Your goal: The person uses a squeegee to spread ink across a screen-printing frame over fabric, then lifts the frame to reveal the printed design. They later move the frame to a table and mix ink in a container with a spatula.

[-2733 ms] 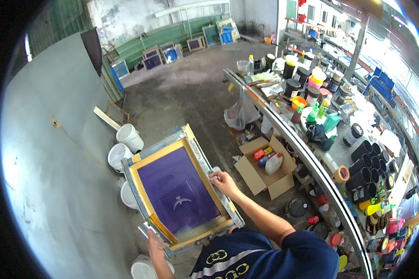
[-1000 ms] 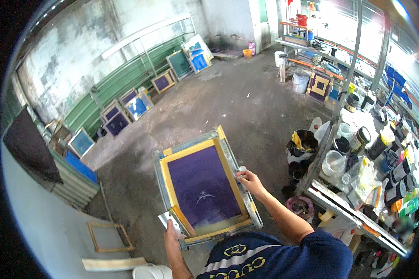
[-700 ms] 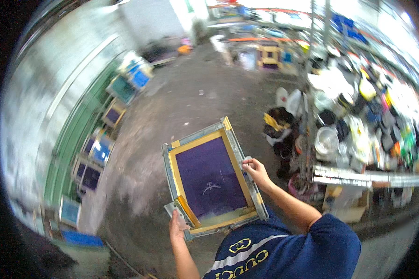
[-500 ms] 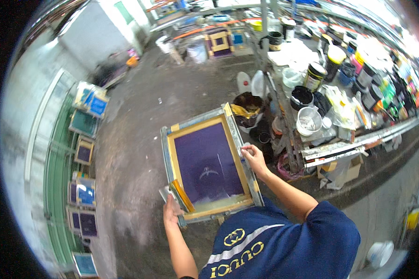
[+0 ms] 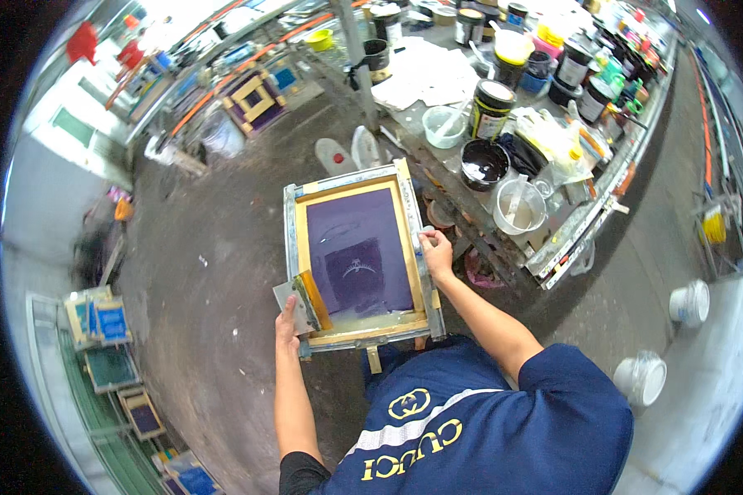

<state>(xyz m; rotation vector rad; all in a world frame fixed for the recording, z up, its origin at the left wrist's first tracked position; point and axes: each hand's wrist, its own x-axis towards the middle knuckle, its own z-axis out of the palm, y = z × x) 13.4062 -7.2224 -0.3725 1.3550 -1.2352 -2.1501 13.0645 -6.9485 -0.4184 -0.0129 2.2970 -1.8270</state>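
Note:
I carry a screen frame [image 5: 359, 247] with purple mesh, a small pale design and tape borders in front of my body, beside the bench's end. My left hand [image 5: 287, 323] grips its lower left edge, together with a flat silver plate [image 5: 289, 305] and an amber-bladed squeegee [image 5: 314, 301] lying along that side. My right hand [image 5: 436, 252] is closed on the frame's right rail, with a small pale object at the fingertips that I cannot make out.
A bench [image 5: 549, 264] crowded with pots, tubs, bottles and paper lies ahead to the right. A metal post [image 5: 359, 82] rises at its left. Framed screens [image 5: 111, 367] lean along the left wall. White buckets [image 5: 640, 379] stand on the floor at right, beside a pale wall.
My view has swung right, so the bench is ahead and the leaning screens are lower left. The frame sits higher in the picture, held by both hands throughout.

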